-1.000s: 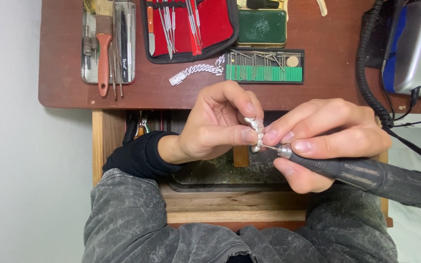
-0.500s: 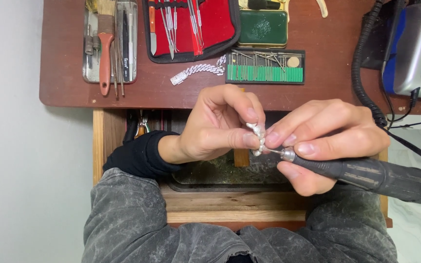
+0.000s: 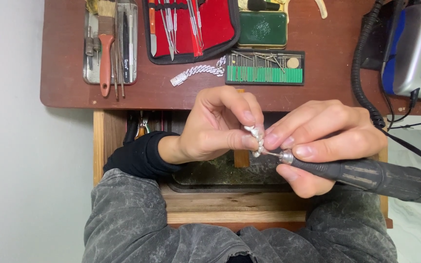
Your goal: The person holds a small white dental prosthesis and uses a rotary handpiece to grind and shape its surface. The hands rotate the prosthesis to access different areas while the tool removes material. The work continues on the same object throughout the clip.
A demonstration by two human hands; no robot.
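Small silver piece [image 3: 256, 139] is pinched in left hand [image 3: 215, 129] fingertips at frame centre. Rotary handpiece [image 3: 366, 175] is gripped by right hand [image 3: 325, 139], tip touching piece. Silver chain [image 3: 198, 72] lies at 12 o'clock on desk [image 3: 317, 92].

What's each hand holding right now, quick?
Left hand: closed, pinching a small silver jewellery piece at the fingertips.
Right hand: closed around a dark rotary handpiece, its tip at the piece.
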